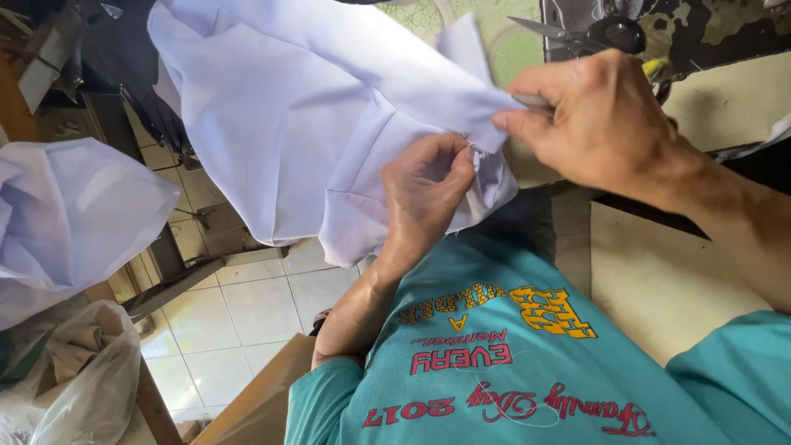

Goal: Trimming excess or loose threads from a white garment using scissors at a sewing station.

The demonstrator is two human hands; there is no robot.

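Centrally, the left hand (424,194) pinched the frayed lower edge of the white garment (313,107), while the right hand (589,115), at the upper right of the frame, pressed finger and thumb onto the same edge around a small metal tool (531,100). Judging by the tight pinch, a slip of that tool could nick the cloth or a fingertip. One pair of scissors (589,35) lay on the counter (725,91) above, and one more white cloth (70,214) sat at the left.
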